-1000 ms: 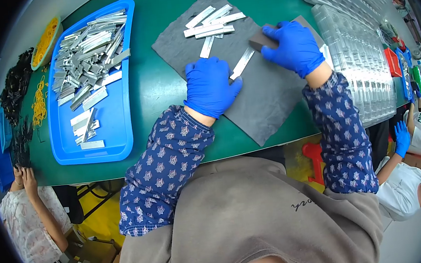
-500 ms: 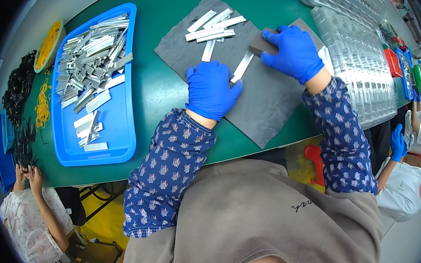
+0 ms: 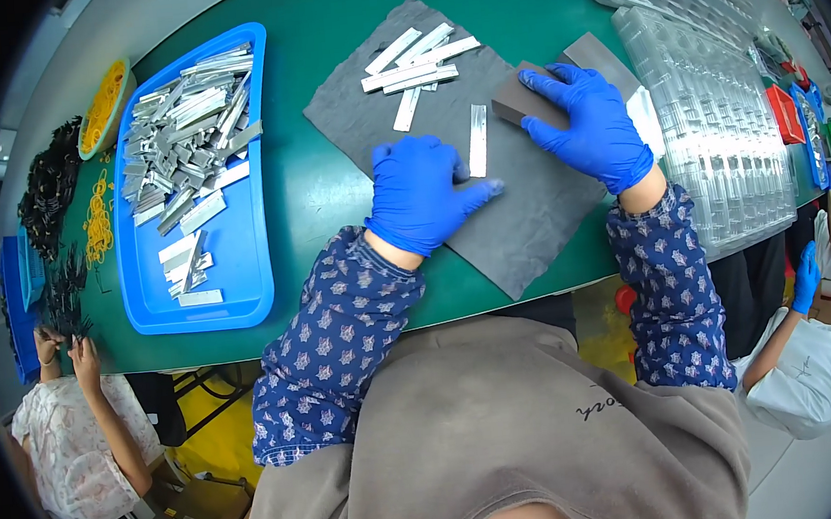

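Both of my hands wear blue gloves above a dark grey sheet [image 3: 521, 221] on the table. A flat silvery metal strip [image 3: 477, 141] lies by itself on the sheet between my hands. My left hand [image 3: 423, 196] is just left of this strip, its thumb spread away from the fingers and the strip free of it. My right hand [image 3: 594, 127] grips a grey-brown rectangular block [image 3: 521, 104] at the strip's right; its underside is hidden. Beyond my left hand, several similar strips [image 3: 423, 63] lie crossed in a loose pile on the sheet.
A blue tray [image 3: 242, 250] of metal pieces stands left, near a bowl of yellow bands [image 3: 107, 99] and black strands [image 3: 51, 183]. Clear plastic trays [image 3: 705, 125] are stacked right. Another grey-brown piece [image 3: 605, 57] lies behind my right hand. Co-workers sit at both sides.
The strip between my hands has turned from slanted to nearly upright in view, and my left thumb has come off it. The block has moved slightly away from the strip with my right hand.
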The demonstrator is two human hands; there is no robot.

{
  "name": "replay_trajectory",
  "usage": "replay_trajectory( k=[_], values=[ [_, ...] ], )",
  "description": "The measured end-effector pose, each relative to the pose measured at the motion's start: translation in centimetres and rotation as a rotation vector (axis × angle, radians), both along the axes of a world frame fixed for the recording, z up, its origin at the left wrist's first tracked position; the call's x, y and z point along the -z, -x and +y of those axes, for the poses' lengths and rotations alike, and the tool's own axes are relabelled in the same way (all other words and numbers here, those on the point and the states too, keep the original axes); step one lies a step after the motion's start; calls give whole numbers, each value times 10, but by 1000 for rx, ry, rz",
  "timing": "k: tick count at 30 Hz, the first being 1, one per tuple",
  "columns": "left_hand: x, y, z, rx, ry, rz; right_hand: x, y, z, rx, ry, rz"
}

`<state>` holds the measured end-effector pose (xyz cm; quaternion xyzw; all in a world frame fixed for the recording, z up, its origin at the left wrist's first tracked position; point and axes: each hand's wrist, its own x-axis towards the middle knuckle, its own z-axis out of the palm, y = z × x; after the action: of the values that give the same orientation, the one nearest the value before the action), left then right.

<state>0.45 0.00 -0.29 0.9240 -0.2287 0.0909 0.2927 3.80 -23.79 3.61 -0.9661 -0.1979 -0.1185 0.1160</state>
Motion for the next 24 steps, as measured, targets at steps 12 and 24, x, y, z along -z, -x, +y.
replay_trajectory(
  k=[12, 24],
  values=[
    [-13, -70, -14, -66, -102, 84, 15, -9, -15, -62, -174, -97],
    [5, -67, -15, -100, -37, 82, 18, 13, 9, -226, -80, -14]
  ],
)
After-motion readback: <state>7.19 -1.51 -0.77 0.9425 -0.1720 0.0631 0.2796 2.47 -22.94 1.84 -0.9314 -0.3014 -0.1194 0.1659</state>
